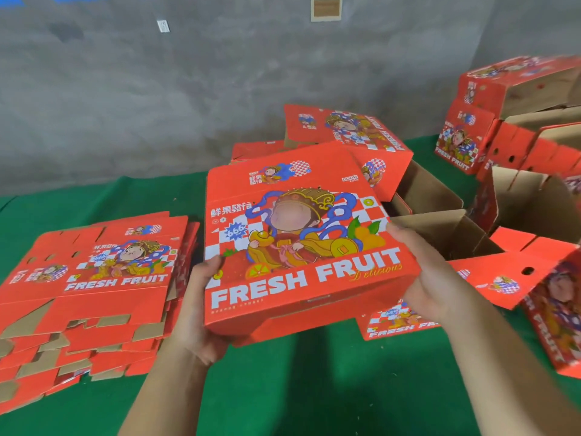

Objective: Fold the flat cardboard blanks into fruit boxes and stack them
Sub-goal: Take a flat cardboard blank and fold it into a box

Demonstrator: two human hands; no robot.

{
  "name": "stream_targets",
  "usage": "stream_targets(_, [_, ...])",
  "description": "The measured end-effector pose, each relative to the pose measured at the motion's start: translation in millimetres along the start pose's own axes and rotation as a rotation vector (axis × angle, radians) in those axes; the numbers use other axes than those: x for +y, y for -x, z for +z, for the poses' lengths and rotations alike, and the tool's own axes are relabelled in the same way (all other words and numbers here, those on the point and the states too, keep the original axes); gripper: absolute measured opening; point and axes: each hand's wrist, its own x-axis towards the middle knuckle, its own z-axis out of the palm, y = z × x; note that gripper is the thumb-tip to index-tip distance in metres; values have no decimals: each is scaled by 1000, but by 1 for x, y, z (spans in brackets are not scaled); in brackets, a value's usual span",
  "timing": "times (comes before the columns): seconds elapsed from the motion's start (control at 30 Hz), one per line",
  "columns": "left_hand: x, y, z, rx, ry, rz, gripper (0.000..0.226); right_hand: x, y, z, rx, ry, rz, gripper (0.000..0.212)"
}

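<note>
Above the green table (298,388), your left hand (201,309) and right hand (430,275) each grip a side of a folded red fruit box (298,247); flat blanks (94,278) lie stacked left.

The box (298,247) hides most fingers of both hands. The pile of blanks (85,297) runs off the left edge. The boxes on the right (518,121) are blurry and cut off.

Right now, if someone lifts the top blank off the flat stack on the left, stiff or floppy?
Probably semi-stiff: the top blank is corrugated board, brown edges showing. Likely to hinge along its scored flaps rather than stay flat. Probably light. The glossy print may slide on the flat stack.
</note>
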Motion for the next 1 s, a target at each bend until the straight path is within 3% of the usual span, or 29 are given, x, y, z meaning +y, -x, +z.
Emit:
stream_targets(0.1, [5,-4,21,-30,-3,23,48,6,-5,2,115,-125,-199,50])
stream_targets(0.27, [8,-2,48,-134,-82,34,52,10,1,-7,346,-125,-460,36])
stream_targets(0.33, [13,-1,56,-247,-72,71,66,1,3,-21,407,-143,-537,35])
stream_targets(0.4, [20,-4,78,-356,-206,103,93,-8,3,-42,503,-154,-591,38])
stream_targets(0.47, [19,-17,110,-245,-318,148,93,-15,1,-62,628,-123,-648,33])
stream_targets(0.57, [-13,-28,151,-89,-473,609,56,-21,-9,-82,772,25,-768,35])
stream_targets(0.67, [-47,-50,176,-25,-657,799,48,-20,-25,-97,958,437,-788,65])
stream_targets(0.7, [-51,-60,182,-77,-794,795,47,-18,-28,-97,988,531,-735,68])
stream_targets(0.77, [-59,-80,184,-296,-1052,588,48,-7,-31,-85,904,579,-650,75])
stream_targets(0.83, [-68,-88,184,-475,-994,336,52,11,-31,-62,804,600,-666,83])
stream_targets(0.9, [-77,-87,180,-475,-783,224,54,35,-29,-36,777,650,-737,91])
stream_targets(1.0, [-85,-85,171,-374,-750,275,44,79,-28,-4,737,666,-679,97])
